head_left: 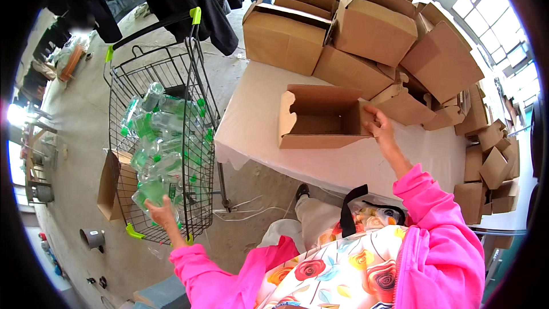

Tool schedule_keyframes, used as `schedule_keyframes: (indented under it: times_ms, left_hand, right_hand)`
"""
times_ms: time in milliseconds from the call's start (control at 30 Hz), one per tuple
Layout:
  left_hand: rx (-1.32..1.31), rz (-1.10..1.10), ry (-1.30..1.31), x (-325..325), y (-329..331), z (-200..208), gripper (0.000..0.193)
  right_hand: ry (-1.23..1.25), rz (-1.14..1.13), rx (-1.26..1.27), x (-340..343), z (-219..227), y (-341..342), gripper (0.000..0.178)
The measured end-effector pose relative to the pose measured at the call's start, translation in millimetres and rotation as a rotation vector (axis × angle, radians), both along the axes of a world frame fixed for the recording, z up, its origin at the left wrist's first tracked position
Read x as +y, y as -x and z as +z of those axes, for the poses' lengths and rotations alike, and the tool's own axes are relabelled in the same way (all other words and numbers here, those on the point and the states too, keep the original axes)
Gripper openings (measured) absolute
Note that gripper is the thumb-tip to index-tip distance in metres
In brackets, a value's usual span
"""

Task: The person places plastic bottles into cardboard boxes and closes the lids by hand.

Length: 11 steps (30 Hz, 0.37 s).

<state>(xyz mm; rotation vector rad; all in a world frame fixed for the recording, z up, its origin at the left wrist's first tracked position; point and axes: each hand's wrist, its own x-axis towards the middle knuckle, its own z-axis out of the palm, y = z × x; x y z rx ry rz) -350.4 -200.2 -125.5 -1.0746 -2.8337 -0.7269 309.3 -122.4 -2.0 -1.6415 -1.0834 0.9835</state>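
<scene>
Reaching into the near end of the shopping cart (pixel 184 137), my left hand (pixel 163 212) has its fingers round a clear, green-tinted plastic bottle (pixel 152 190). Several more clear bottles with green caps and bottoms are heaped in the wire basket beneath and beyond it. Over on the table, my right hand (pixel 382 129) grips the right side of an open cardboard box (pixel 323 141), thumb and fingers on its wall. The box lies with its opening up, its inside bare brown card. Its left flap has a wavy cut edge.
The box sits on a white-covered table (pixel 251 103). Stacked cardboard boxes (pixel 374 28) fill the table's far and right sides. Dark clothes (pixel 189 0) hang beyond the cart. A cardboard piece (pixel 108 186) leans by the cart, and a white cord (pixel 257 210) lies on the floor.
</scene>
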Motion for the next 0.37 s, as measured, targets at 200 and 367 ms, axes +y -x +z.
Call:
schedule_keyframes:
  times_ms: [200,367]
  left_hand:
    - [-0.61,-0.349,-0.852,14.5,-95.2,162.2,0.054]
    - [-0.859,-0.936,-1.132,59.5,-242.8,239.2,0.084]
  right_hand:
    - [0.026,-0.044,0.086,-7.3,6.6,5.5,0.045]
    - [-0.198,-0.033,-0.223,-9.8,-30.0,-13.7,0.045]
